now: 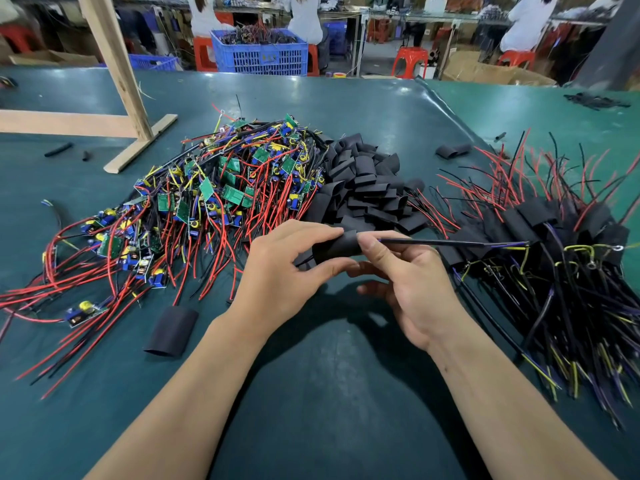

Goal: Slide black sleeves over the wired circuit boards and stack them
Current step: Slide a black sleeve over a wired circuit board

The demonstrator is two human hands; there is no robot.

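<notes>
Both bare forearms reach forward, converging at centre; left hand (pixel 277 271) back-up, thumb and curled fingers pinching; right hand (pixel 412 282) turned palm-inward, thumb and forefinger pinched together, remaining fingers loosely curled beneath; fingertips of the two hands nearly touching.

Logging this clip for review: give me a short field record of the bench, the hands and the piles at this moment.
left hand: holds black sleeve
right hand: pinches the cable leaving the sleeve's right end
unsleeved boards: heap at left centre, red wires trailing
empty sleeves: pile beside that heap
finished stack: at right
loose sleeve: near left forearm
surface: green table
</notes>
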